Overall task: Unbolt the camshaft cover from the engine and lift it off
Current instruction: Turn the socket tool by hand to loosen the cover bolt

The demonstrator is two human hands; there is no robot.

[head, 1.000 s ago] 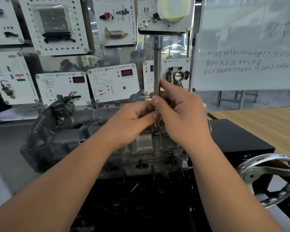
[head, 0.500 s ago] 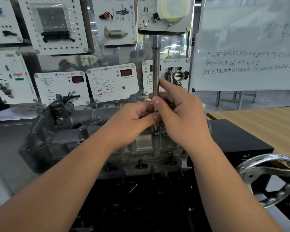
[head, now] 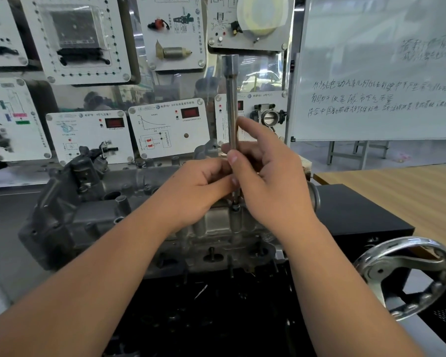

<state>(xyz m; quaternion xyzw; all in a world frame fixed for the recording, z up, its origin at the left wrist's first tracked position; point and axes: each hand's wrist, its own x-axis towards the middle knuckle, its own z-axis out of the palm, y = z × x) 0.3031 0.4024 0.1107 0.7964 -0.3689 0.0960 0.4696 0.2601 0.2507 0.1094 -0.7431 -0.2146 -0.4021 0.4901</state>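
Left hand (head: 201,186): fingers curled, tips pinching the lower shaft of the long socket extension (head: 231,104); nothing else in it. The extension stands upright, its lower end seated on a bolt (head: 235,208) at the near edge of the camshaft cover (head: 93,202). The cover, grey cast metal, sits on top of the engine (head: 216,243) and runs left from the hands; it looks still in place.

Right hand (head: 271,181): thumb and curled fingers pinch the same shaft just above the left; forefinger more extended, lying up along the rod. No ratchet on the top end, so the bolt is probably being spun by fingers.

Risks, as judged:
- Extension tilts off vertical, socket slips off the bolt head. Cause: tall bar steadied only low down.
- Loosened bolt drops into the dark bay under the engine if the socket lifts without holding it.
- Lifting the cover early would bind it if other bolts remain; cannot tell how many are out.

Right of the engine: black box (head: 358,212), chrome handwheel (head: 407,274), wooden table (head: 397,186).
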